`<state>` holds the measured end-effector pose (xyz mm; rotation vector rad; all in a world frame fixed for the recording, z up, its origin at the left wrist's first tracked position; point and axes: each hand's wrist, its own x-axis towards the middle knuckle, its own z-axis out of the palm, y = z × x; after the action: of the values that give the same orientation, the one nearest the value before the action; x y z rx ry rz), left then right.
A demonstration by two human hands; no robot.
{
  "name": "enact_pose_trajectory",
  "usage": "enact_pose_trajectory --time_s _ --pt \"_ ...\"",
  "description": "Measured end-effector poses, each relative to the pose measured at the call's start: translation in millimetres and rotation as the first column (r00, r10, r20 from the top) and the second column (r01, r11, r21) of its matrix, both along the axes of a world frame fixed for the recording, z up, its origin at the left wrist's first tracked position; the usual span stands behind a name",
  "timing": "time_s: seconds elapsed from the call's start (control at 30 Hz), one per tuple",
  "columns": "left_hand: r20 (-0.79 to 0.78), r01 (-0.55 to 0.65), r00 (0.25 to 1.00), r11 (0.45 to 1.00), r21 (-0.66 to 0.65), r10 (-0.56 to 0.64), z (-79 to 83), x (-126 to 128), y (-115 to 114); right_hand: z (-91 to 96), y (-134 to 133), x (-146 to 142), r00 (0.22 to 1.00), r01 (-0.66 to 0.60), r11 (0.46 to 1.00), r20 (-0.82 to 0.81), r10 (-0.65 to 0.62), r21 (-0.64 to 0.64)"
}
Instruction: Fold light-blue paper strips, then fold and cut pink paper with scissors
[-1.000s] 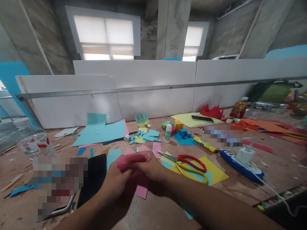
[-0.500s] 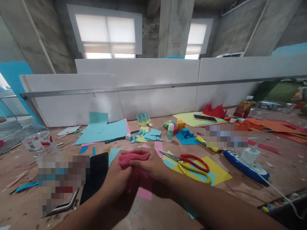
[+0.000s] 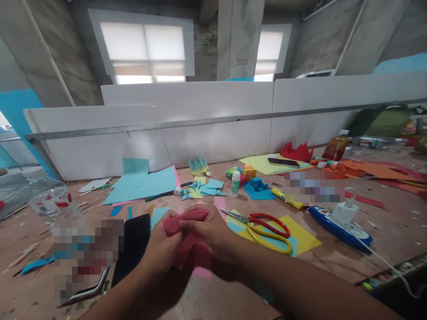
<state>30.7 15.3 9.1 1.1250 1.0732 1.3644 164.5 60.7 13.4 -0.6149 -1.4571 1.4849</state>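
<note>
Both hands meet over the near middle of the table around a folded piece of deep pink paper (image 3: 190,249). My left hand (image 3: 163,240) grips its left side, fingers closed. On the other side my right hand (image 3: 208,226) pinches the upper fold, with the thumb lying across it. Part of the paper hangs below the hands. Beneath it lies a lighter pink paper strip (image 3: 203,270). Just right of my right hand rest scissors (image 3: 267,229) with one red and one yellow handle, blades apart, on yellow paper (image 3: 305,238).
A glue stick (image 3: 235,184) stands beyond the hands, near blue paper scraps (image 3: 213,189). A black phone (image 3: 133,244) lies left of my left hand, and a plastic bottle (image 3: 50,195) stands farther left. A blue power strip (image 3: 340,229) with a white charger lies right.
The pink paper's lower part now spreads wider and shows more below the hands. Its upper fold is tilted differently. My hands stay in nearly the same place; the view has shifted slightly.
</note>
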Motion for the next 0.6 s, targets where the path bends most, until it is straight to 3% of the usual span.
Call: enact_pose_trajectory --time_s 0.1,0.2,0.27,0.6 --pt "-0.051 0.021 0.999 0.998 0.058 -0.018 -4.6 -2.7 0.9 3.7 0.1 6.7 0.995 0.078 0.981 0.041 -0.087 0.178" --pt "-0.111 0.039 0.993 0.994 0.100 -0.028 -11.9 -7.7 5.6 4.3 5.5 13.5 0.989 0.063 0.884 0.090 -0.118 0.463" --pt "-0.149 0.043 0.989 0.992 0.116 -0.025 -13.5 -8.7 7.8 3.1 9.4 15.7 0.988 0.017 0.820 0.115 -0.101 0.573" --pt "-0.302 -0.023 0.952 0.994 0.110 0.055 -16.1 -4.0 7.5 2.0 20.7 18.5 0.959 -0.013 0.582 0.175 -0.222 0.813"
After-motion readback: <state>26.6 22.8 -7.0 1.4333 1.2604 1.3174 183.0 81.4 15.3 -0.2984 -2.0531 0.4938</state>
